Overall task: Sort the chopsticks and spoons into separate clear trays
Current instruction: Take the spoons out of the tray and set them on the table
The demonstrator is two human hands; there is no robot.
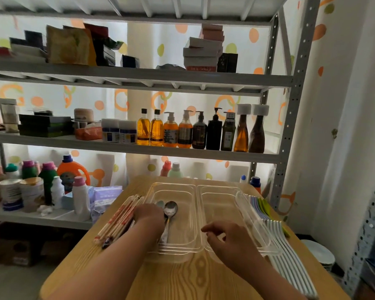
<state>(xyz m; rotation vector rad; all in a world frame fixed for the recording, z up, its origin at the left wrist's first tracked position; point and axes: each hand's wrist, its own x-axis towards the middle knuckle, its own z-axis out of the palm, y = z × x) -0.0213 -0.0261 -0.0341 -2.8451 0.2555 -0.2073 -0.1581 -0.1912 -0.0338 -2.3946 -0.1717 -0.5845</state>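
Two clear trays stand side by side on the wooden table: the left tray (182,245) and the right tray (219,191). A metal spoon (170,210) lies in the left tray, bowl away from me. My left hand (149,217) is over that tray's left rim, fingers curled down on a pale blue spoon (160,203) whose bowl pokes out beyond them. A bundle of red-and-white chopsticks (117,220) lies on the table just left of this hand. My right hand (227,237) hovers over the right tray's near end, fingers loosely curled, holding nothing.
A third clear tray (254,219) leans at the right, beside a row of white-handled utensils (288,256) with coloured ends along the table's right edge. Grey metal shelving (139,148) with bottles and boxes stands right behind and left of the table.
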